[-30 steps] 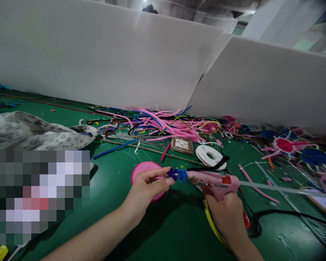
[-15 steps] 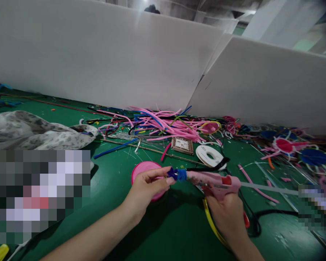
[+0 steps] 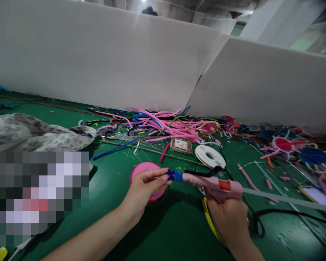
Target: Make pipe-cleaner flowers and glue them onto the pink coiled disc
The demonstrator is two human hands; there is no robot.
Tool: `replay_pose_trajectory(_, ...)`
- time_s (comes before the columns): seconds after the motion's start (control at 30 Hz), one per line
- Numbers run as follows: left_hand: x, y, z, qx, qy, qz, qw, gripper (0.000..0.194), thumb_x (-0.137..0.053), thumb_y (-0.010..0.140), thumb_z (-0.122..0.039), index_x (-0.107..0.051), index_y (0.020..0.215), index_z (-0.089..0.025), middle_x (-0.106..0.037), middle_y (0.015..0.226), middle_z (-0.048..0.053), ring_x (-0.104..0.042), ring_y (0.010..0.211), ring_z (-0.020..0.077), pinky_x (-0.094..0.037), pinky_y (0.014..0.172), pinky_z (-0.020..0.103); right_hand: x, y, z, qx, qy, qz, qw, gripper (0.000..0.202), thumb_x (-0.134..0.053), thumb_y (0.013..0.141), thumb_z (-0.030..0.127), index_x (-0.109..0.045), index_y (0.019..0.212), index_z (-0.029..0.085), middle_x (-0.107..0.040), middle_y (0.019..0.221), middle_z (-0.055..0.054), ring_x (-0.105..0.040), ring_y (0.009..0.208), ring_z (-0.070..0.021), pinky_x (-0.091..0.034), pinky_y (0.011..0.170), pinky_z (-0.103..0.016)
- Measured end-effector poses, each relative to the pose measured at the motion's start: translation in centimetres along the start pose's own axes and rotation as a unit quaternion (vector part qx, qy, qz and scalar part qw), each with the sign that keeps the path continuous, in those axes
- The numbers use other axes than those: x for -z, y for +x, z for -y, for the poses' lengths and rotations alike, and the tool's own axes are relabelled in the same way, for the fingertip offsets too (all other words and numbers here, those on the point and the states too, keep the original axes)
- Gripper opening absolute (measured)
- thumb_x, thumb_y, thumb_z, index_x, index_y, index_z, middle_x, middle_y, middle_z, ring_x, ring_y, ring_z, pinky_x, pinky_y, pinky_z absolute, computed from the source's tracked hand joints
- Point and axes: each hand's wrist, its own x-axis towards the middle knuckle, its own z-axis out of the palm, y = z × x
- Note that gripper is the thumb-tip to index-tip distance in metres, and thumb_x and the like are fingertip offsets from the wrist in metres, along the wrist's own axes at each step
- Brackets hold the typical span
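My left hand (image 3: pixel 148 185) pinches a small blue piece (image 3: pixel 175 175) of fuzzy craft material between thumb and fingertips, above a round pink lid or disc (image 3: pixel 145 167). My right hand (image 3: pixel 228 214) is wrapped round the grip of a pink glue gun (image 3: pixel 214 185). The gun's nozzle points left and meets the right side of the blue piece. A pale glue stick (image 3: pixel 274 197) runs out of the gun's back to the right. A black fuzzy strip (image 3: pixel 203 174) extends right from near the blue piece, behind the gun.
Pink fuzzy stems (image 3: pixel 168 125) lie heaped before a white board (image 3: pixel 97 58). Nearby are a white spool (image 3: pixel 209 157), a small framed piece (image 3: pixel 181 145), yellow-handled scissors (image 3: pixel 212 224) and a black cable (image 3: pixel 288 211). Patterned cloth (image 3: pixel 38 132) lies left, finished-looking coloured pieces (image 3: pixel 284 144) right.
The glue gun has tilted, its back end slightly lower, with my right hand shifted a little. The black strip's far end has moved left and off the spool's face.
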Motion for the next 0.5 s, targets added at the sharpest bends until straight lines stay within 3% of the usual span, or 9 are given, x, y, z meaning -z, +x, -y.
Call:
replay_pose_trajectory(0.33, -0.23, -0.47, -0.17, -0.016, 0.006, 0.002, 1.000, 0.028, -0.086, 0.054, -0.024, -0.077, 0.081, -0.019, -0.077, 0.074, 0.003, -0.071, 0.070, 0.0121, -0.054, 0.070, 0.016, 0.18, 0.19, -0.27, 0.011, 0.027, -0.048, 0.998, 0.030, -0.051, 0.068, 0.041, -0.038, 0.046, 0.027, -0.036, 0.032, 0.003, -0.043, 0.032, -0.0179, -0.032, 0.039, -0.029)
replay_pose_trajectory(0.5, -0.44, -0.49, -0.24, -0.016, -0.011, -0.006, 1.000, 0.030, -0.087, 0.053, -0.023, -0.077, 0.080, -0.019, -0.077, 0.074, 0.002, -0.072, 0.069, 0.0125, -0.056, 0.070, 0.017, 0.18, 0.04, 0.03, -0.020, 0.056, -0.044, 0.997, 0.027, -0.056, 0.066, 0.041, -0.043, 0.048, 0.026, -0.047, 0.039, 0.000, -0.052, 0.042, -0.0212, -0.039, 0.045, -0.030)
